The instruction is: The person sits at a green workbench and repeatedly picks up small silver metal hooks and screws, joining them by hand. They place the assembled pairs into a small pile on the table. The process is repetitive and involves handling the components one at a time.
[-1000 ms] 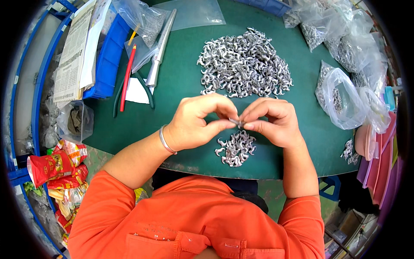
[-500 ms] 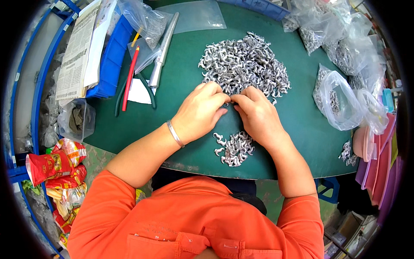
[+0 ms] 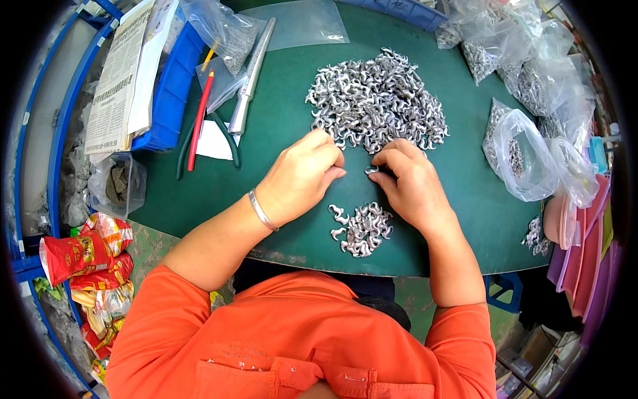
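The round dark-green work table (image 3: pixel 279 126) fills most of the view, its far edge crowded with clear plastic bags of metal parts (image 3: pixel 525 153) on the right and a blue plastic tray (image 3: pixel 174 80) under a folded printed sheet (image 3: pixel 119 80) on the left. In the middle of the table lies the large heap of small curved silvery metal hooks (image 3: pixel 375 100), and near the front edge, well apart from it, a much smaller cluster of the same hooks (image 3: pixel 362 229). Between the two sit both hands. The left hand (image 3: pixel 299 176) is curled narrow, fingertips resting at the near rim of the large heap; I cannot tell whether it has a piece pinched. The right hand (image 3: pixel 409 183) is likewise closed down, its fingertips pinching one single silver hook (image 3: pixel 372 170) just at the heap's edge. The step in hand looks like picking pieces off the big heap one at a time. The next move calls for a fine pinch that frees one hook without dragging tangled neighbours. Left of the hands lie a red-handled tool (image 3: pixel 198 120) and a long metal bar (image 3: pixel 251 70)
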A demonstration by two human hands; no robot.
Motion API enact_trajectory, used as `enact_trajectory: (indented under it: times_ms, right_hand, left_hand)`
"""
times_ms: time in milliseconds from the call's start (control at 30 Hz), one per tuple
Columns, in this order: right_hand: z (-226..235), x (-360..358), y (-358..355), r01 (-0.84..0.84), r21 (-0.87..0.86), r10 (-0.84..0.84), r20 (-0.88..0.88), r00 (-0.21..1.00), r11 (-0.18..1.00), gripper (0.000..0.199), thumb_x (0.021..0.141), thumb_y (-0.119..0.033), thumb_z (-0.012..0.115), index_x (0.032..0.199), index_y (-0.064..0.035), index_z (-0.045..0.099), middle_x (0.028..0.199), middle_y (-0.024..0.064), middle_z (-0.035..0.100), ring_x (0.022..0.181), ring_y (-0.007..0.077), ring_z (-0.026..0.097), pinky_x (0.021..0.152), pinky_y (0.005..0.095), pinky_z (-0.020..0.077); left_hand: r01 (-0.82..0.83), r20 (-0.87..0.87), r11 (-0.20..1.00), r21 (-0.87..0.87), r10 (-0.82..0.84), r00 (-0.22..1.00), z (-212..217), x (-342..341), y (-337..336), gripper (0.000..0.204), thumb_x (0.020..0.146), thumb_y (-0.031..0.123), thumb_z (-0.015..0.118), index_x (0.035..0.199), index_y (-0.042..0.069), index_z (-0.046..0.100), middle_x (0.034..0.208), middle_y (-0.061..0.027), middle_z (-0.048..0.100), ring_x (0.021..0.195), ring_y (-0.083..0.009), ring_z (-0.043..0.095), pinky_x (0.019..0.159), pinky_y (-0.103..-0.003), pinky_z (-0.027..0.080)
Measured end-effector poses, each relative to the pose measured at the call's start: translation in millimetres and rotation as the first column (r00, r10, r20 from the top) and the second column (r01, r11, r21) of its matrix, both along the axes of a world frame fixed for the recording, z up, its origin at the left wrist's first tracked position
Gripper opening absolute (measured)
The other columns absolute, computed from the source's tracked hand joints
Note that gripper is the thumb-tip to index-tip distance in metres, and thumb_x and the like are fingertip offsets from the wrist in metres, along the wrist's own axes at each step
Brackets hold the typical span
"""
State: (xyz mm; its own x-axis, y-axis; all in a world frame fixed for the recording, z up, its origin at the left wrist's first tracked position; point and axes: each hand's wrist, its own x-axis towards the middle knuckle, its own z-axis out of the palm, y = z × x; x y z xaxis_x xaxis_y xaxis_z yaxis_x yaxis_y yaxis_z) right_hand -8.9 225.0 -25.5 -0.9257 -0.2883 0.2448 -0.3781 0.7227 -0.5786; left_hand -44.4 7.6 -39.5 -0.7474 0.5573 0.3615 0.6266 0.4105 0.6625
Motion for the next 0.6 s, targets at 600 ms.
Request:
enact_trajectory:
  times_ms: [600]
  right_hand:
    - [-2.2,2.3,-0.7,-0.082,-0.549,0.107,0.013,0.994,0.832,0.032,0.076,0.009,0.071,0.104,0.0001,0.059,0.091,0.0082,0.064,0.079,0.0138,0.066,0.067,0.0269,0.0556]
  left_hand:
    - [-0.177,0.652,0.852,0.492,-0.226,0.724,6.8,7.3,5.4,0.018,0.081,-0.012,0.068,0.096,-0.005,0.060,0.099,-0.0136,0.066,0.093,-0.0191,0.067,0.084,-0.031,0.057]
